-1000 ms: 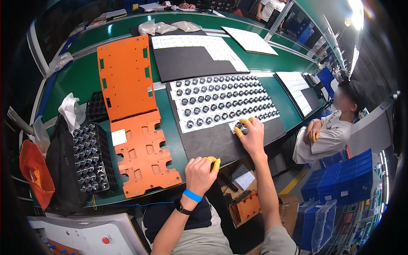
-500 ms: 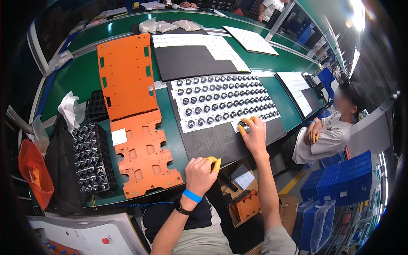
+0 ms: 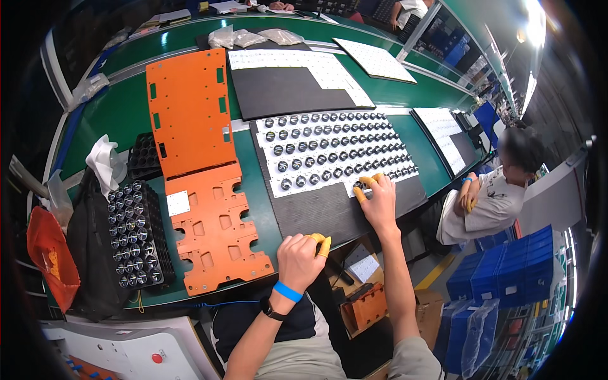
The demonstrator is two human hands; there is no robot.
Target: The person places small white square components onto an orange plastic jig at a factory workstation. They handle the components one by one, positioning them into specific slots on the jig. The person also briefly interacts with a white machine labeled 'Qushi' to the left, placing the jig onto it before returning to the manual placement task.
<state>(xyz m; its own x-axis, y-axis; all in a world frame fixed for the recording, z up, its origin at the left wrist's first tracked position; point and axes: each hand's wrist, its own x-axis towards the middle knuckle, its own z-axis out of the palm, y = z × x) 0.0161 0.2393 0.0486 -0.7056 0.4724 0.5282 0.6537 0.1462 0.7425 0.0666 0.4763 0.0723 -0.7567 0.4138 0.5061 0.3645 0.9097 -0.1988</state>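
The left hand [image 3: 299, 261] rests curled at the near table edge, its yellow rubber-capped fingers pressed together, holding nothing visible. At two o'clock from it, the right hand [image 3: 380, 201] lies on a dark foam mat [image 3: 323, 212], its capped fingers pinching a small round lens [image 3: 358, 186] at the near edge of the white panel [image 3: 335, 152], which is studded with rows of glossy lenses. At ten o'clock lie flat orange cut-out plates [image 3: 215, 228] and a black tray [image 3: 134, 237] of lenses.
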